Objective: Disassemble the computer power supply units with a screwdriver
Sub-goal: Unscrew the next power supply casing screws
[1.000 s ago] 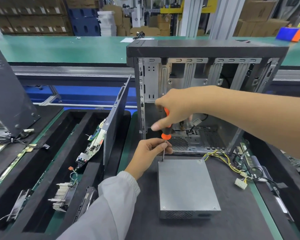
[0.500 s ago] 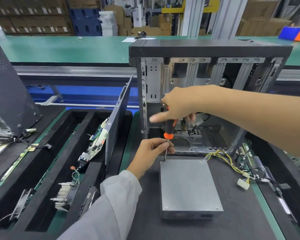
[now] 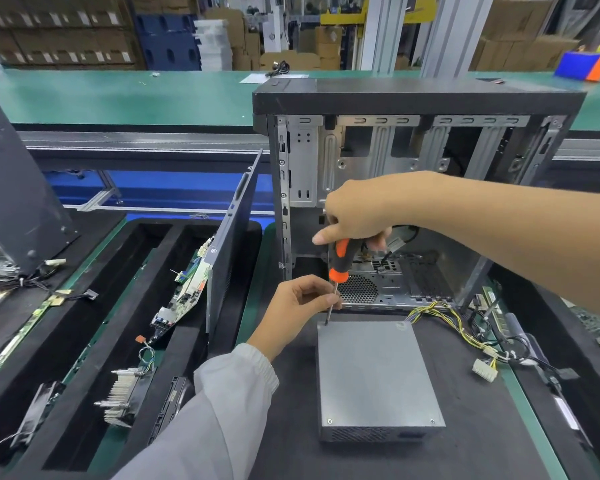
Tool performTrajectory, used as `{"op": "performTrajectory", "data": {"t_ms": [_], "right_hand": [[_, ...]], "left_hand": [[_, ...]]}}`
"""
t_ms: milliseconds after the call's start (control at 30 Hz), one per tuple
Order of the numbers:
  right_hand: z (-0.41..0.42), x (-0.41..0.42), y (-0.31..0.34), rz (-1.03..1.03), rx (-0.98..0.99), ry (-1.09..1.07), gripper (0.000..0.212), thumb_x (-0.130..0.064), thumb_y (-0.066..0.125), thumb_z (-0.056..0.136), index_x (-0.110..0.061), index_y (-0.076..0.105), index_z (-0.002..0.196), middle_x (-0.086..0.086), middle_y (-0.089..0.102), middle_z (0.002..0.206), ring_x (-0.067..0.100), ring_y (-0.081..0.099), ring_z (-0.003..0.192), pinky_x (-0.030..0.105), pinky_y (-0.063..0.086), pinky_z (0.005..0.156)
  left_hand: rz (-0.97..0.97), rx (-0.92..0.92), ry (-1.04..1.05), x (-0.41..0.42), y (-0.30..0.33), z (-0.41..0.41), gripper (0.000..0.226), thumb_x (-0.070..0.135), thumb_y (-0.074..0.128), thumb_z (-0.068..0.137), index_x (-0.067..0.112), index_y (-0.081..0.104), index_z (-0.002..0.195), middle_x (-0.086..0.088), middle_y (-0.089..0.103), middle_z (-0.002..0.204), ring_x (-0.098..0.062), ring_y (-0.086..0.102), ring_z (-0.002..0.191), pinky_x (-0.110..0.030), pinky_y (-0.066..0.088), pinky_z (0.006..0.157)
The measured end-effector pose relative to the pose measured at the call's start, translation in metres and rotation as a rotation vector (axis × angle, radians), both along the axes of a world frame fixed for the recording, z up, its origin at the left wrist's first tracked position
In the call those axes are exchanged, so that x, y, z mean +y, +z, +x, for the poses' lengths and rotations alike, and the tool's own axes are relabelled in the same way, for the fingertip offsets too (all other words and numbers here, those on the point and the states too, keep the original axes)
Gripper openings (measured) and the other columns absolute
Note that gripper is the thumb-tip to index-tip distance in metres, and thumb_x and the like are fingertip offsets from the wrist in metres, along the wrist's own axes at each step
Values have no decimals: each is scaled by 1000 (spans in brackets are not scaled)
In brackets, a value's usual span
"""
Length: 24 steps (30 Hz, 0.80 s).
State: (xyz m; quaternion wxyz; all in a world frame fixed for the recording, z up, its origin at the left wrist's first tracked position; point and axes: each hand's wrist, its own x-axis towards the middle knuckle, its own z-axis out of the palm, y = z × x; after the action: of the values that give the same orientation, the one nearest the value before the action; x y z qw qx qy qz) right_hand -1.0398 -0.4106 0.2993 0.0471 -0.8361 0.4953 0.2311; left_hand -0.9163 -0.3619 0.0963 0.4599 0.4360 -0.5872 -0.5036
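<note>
The power supply unit [image 3: 374,375] lies flat on the black mat [image 3: 291,427], near you, in front of the open computer case [image 3: 413,188]. It is already out of the case; its yellow and black wire harness [image 3: 444,315] trails off to the right toward a white connector [image 3: 485,370]. The lid is still on. Two screws show at the near corners of the top plate, untouched. The far-right corner cannot be judged from this view. The step in hand is the screw at the far-left corner, so most of the disassembly appears to remain.

Your right hand [image 3: 357,211] comes in from the right with the arm extended across the case opening. Its fingers are curled round the top of the orange and black screwdriver [image 3: 338,263], and one finger sticks out to the left. The tool stands nearly upright, leaning slightly, with its tip at the far-left corner of the lid.

Your left hand [image 3: 297,306] reaches up from the near left in a white sleeve [image 3: 222,410]. Its thumb and fingertips pinch the bare metal shaft just above the lid, steadying the tip on the screw.

Keep the shaft in line with the screw axis; a tilted bit is likely to slip out of the head.
</note>
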Motion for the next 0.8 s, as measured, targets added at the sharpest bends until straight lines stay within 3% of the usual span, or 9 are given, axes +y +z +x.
{"op": "performTrajectory", "data": {"t_ms": [100, 233, 367, 433, 500, 567, 633, 767, 800], "right_hand": [[-3, -1, 2, 42, -55, 155, 13, -23, 62, 91, -16, 59, 100, -1, 61, 89, 19, 64, 73, 32, 55, 67], [-4, 3, 2, 37, -66, 284, 35, -1, 68, 78, -21, 62, 106, 0, 51, 106, 19, 50, 90, 22, 36, 56], [-4, 3, 2, 56, -100, 232, 29, -14, 72, 80, -21, 62, 106, -1, 56, 105, 20, 59, 94, 25, 44, 64], [-5, 4, 3, 83, -93, 136, 34, -48, 68, 82, -19, 59, 97, -3, 64, 81, 19, 69, 81, 27, 47, 64], [-7, 5, 2, 54, -46, -8, 56, -70, 50, 82, -14, 52, 78, 2, 55, 56, 19, 69, 57, 28, 47, 56], [-7, 6, -3, -74, 26, 6, 58, -63, 38, 92, -11, 40, 65, 4, 48, 59, 19, 60, 47, 28, 46, 51], [-9, 6, -8, -210, 84, 140, 51, -50, 39, 99, -11, 39, 65, 2, 46, 65, 16, 47, 53, 27, 36, 47], [-15, 10, -3, -147, 63, 261, 16, -24, 61, 90, -12, 58, 100, 7, 59, 97, 22, 56, 77, 27, 38, 53], [-17, 12, -1, -116, 45, 276, 19, -16, 63, 86, -14, 59, 104, 7, 57, 105, 20, 54, 80, 26, 39, 57]], "left_hand": [[46, -192, -34, -1, -11, 11, 21, 11, 75, 83, 17, 74, 104, 1, 73, 94, -9, 67, 88, -23, 53, 86], [-11, -453, -73, 1, -20, 16, 17, 18, 78, 81, 19, 78, 98, 13, 66, 86, 0, 59, 77, -14, 48, 75], [-69, -484, -27, 2, -17, 12, 12, 18, 78, 82, 19, 79, 93, 11, 67, 83, -8, 61, 76, -16, 50, 72], [-93, -515, -12, 2, -16, 10, 10, 18, 77, 83, 17, 79, 93, 11, 67, 83, -9, 61, 76, -16, 50, 72], [-116, -563, 7, 3, -16, 9, 10, 20, 76, 84, 18, 78, 93, 15, 64, 82, -6, 60, 76, -12, 48, 71], [-143, -613, 16, 4, -17, 8, 11, 22, 74, 85, 19, 78, 95, 19, 62, 82, -2, 59, 78, -8, 46, 70], [-175, -652, 24, 5, -18, 8, 11, 25, 73, 86, 20, 78, 95, 19, 62, 82, -1, 59, 79, -10, 47, 70], [-230, -757, 70, 7, -18, 6, 14, 32, 71, 87, 22, 76, 94, 15, 65, 86, -4, 60, 80, -23, 53, 77], [-246, -791, 82, 8, -18, 5, 15, 34, 71, 87, 22, 75, 94, 15, 65, 86, -4, 59, 80, -23, 53, 77]]}}
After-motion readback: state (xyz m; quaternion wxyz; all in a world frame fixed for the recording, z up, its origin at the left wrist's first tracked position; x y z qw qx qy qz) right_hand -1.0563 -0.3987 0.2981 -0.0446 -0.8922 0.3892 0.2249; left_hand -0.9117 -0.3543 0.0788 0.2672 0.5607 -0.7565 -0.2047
